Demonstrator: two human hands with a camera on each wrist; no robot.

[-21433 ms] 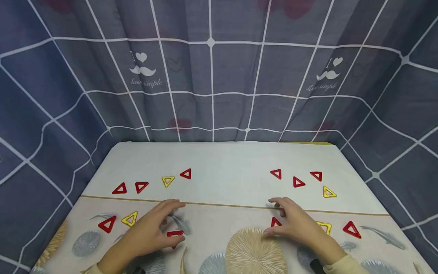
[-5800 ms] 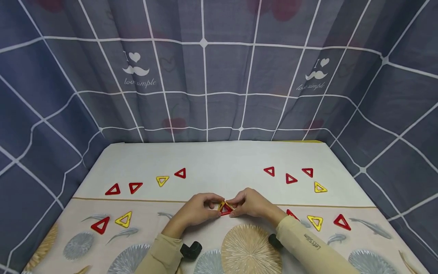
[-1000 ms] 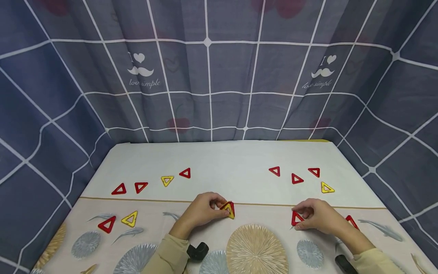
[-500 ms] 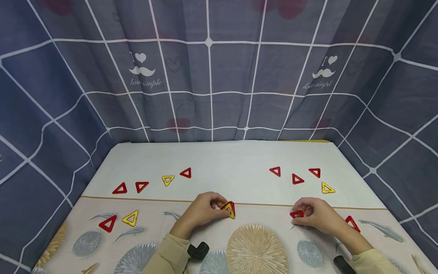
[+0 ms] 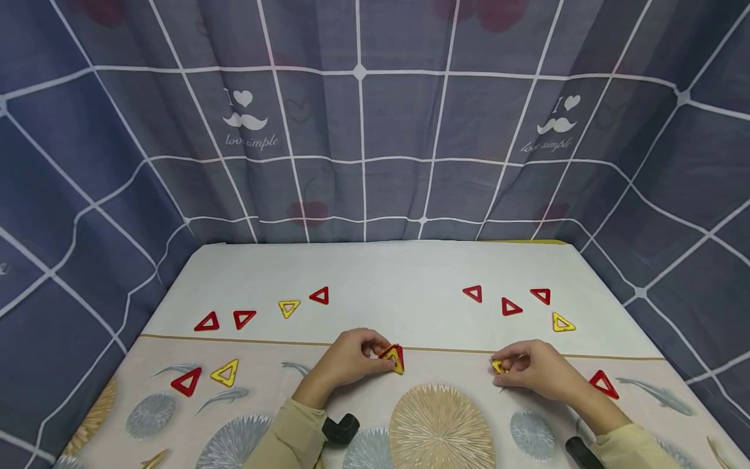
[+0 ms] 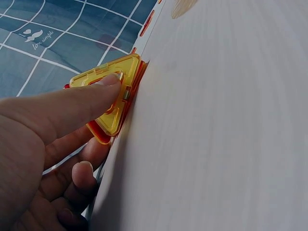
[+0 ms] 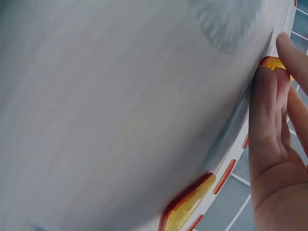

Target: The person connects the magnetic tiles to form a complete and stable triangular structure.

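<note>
Between thumb and fingers, my left hand (image 5: pixel 348 360) pinches a small stack of plastic triangle tiles (image 5: pixel 398 366), tilted just above the table. In the left wrist view a yellow triangle tile (image 6: pixel 114 124) faces outward, with red-orange edges behind it and the thumb across its middle. My right hand (image 5: pixel 541 371), farther right, pinches a triangle tile (image 5: pixel 498 366) that looks yellow in the head view. The right wrist view shows both red and yellow on this piece (image 7: pixel 273 63); the fingers cover most of it, so whether it is one tile or two I cannot tell.
A red triangle (image 5: pixel 603 384) lies beside the right forearm. On the left lie a red triangle (image 5: pixel 186 382) and a yellow triangle (image 5: pixel 225 372). More red and yellow triangles lie in two groups on the white strip (image 5: pixel 392 286). A gridded curtain (image 5: pixel 389 130) encloses the table.
My right hand has turned its piece, which showed red before and shows yellow now, and has shifted slightly left. The left hand holds its stack almost still.
</note>
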